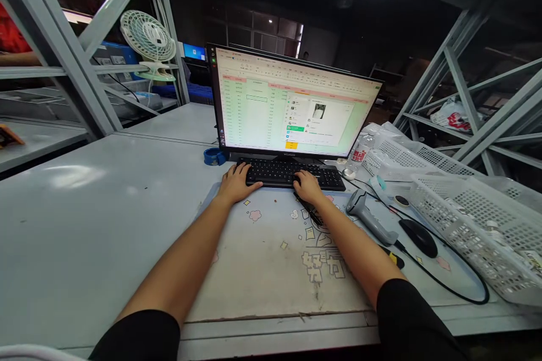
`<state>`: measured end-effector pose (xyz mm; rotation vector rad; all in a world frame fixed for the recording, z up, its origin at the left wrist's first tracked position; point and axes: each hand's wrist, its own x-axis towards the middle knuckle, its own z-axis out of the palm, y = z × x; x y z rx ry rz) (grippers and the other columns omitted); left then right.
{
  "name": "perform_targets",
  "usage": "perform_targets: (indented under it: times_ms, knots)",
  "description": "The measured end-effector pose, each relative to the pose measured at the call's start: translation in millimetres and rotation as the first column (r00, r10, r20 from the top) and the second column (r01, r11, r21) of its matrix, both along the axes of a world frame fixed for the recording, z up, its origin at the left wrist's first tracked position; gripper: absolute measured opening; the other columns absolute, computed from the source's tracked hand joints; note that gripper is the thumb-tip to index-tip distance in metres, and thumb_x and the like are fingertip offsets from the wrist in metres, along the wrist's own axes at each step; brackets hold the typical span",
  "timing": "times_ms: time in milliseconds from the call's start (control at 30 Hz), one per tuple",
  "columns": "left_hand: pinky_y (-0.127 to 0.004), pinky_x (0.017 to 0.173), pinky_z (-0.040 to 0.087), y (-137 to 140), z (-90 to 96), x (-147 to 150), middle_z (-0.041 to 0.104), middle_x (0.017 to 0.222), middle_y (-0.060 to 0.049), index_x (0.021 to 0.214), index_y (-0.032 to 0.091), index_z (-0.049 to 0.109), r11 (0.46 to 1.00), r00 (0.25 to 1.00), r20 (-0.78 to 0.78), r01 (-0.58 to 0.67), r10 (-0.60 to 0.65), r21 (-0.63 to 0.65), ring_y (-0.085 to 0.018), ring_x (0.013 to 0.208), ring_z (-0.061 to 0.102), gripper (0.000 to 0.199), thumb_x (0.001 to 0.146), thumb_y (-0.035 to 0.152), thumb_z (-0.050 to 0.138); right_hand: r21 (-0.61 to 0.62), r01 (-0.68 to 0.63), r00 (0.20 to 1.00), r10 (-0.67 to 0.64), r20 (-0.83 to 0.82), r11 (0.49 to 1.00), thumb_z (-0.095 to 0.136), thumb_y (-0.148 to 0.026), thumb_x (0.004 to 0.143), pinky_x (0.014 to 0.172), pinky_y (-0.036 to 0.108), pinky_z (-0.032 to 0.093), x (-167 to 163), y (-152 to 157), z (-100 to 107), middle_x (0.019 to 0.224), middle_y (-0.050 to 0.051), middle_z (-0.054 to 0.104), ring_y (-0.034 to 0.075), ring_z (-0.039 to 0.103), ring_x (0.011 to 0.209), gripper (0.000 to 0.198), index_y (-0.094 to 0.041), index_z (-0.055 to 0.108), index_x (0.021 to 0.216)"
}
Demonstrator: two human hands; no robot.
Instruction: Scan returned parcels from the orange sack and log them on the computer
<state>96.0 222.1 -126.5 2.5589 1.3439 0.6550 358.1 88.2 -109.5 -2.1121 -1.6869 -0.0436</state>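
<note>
Black plastic keyboard (275,172) sits on the table (84,208) in front of the monitor (296,107), along the far edge of the printed mat (254,259). We judge the step in hand to be keying: our left hand (235,183) lies over the left end, fingers partly spread, thumb out to the side; our right hand (308,185) rests right of centre, fingers loosely curved, pinching nothing we can see. Whether any key is pressed, we cannot tell. Further entry would, we think, call for small finger lifts, wrists low. Widest room for moving: leftward over the table, past the blue tape roll (210,159). Right side tighter: scanner (370,217), mouse (418,238) and looped cable (488,292) crowd toward the white basket (470,237); a sideways reach could snag.
</note>
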Motion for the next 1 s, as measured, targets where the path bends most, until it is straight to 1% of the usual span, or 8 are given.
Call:
perform_targets:
  times_ms: [100,200,300,433,633,767,867,1000]
  knots:
    - [-0.065,0.129,0.032,0,0.8,-1,0.031,0.18,-0.011,0.172,0.024,0.034,1.0,1.0,0.015,-0.018,0.018,-0.024,-0.046,0.164,0.024,0.101,0.09,0.081,0.058,0.007,0.017,1.0,-0.017,0.005,1.0,0.054,-0.03,0.102,0.128,0.056,0.036,10,-3,-5,0.159,0.017,0.057,0.033,0.049,0.15,0.045,-0.018,0.066,0.143]
    - [-0.062,0.13,0.032,0,1.5,-1,0.027,0.181,-0.011,0.173,0.023,0.029,0.996,0.995,0.058,-0.079,0.082,-0.047,-0.045,0.164,0.024,0.108,0.089,0.082,0.06,0.02,0.023,1.0,-0.023,0.006,1.0,0.052,-0.028,0.102,0.127,0.057,0.036,19,-6,-8,0.158,0.016,0.058,0.034,0.049,0.149,0.044,-0.018,0.066,0.143]
    - [-0.06,0.132,0.03,0,2.0,-1,0.026,0.181,-0.012,0.173,0.02,0.029,0.987,0.987,0.08,-0.134,0.142,-0.091,-0.044,0.165,0.024,0.112,0.087,0.084,0.06,0.031,0.015,1.0,-0.015,0.001,0.999,0.05,-0.03,0.103,0.128,0.054,0.035,24,-9,-11,0.159,0.017,0.058,0.033,0.049,0.15,0.046,-0.016,0.065,0.144]
    - [-0.059,0.132,0.029,2,2.6,0,0.027,0.181,-0.011,0.172,0.021,0.033,0.978,0.981,0.078,-0.165,0.176,-0.131,-0.044,0.164,0.024,0.111,0.087,0.089,0.055,0.036,0.009,1.0,-0.009,-0.008,0.999,0.05,-0.034,0.104,0.128,0.054,0.034,26,-11,-13,0.16,0.019,0.056,0.034,0.046,0.152,0.048,-0.014,0.064,0.146]
    - [-0.067,0.128,0.03,2,9.0,5,0.023,0.183,-0.01,0.172,0.03,0.037,0.974,0.984,-0.002,-0.178,0.179,-0.14,-0.053,0.16,0.027,0.112,0.083,0.097,0.05,0.01,0.041,0.999,-0.041,-0.003,0.999,0.052,-0.031,0.104,0.129,0.059,0.032,14,-3,-13,0.166,0.022,0.05,0.038,0.043,0.155,0.048,-0.012,0.063,0.147]
    - [-0.072,0.122,0.036,9,22.9,7,0.025,0.181,-0.013,0.167,0.027,0.047,0.97,0.985,-0.06,-0.173,0.165,-0.169,-0.059,0.155,0.029,0.112,0.08,0.098,0.053,-0.028,0.008,1.0,-0.007,0.025,1.0,0.053,-0.03,0.104,0.132,0.055,0.029,4,-1,-10,0.169,0.02,0.046,0.035,0.04,0.158,0.052,-0.013,0.059,0.153]
    - [-0.073,0.118,0.04,12,32.2,11,0.027,0.181,-0.015,0.164,0.022,0.05,0.973,0.985,-0.114,-0.148,0.129,-0.174,-0.059,0.157,0.027,0.109,0.084,0.096,0.048,-0.053,-0.029,0.999,0.032,0.042,0.998,0.051,-0.031,0.106,0.133,0.053,0.026,-6,0,-7,0.171,0.019,0.044,0.033,0.038,0.16,0.055,-0.013,0.054,0.157]
    - [-0.071,0.119,0.041,6,31.4,18,0.026,0.181,-0.014,0.169,0.023,0.041,0.981,0.982,-0.13,-0.153,0.137,-0.117,-0.054,0.159,0.027,0.107,0.088,0.093,0.045,-0.075,-0.096,0.994,0.1,0.049,0.992,0.053,-0.032,0.107,0.134,0.051,0.024,-24,4,-7,0.172,0.017,0.043,0.031,0.036,0.161,0.056,-0.016,0.052,0.16]
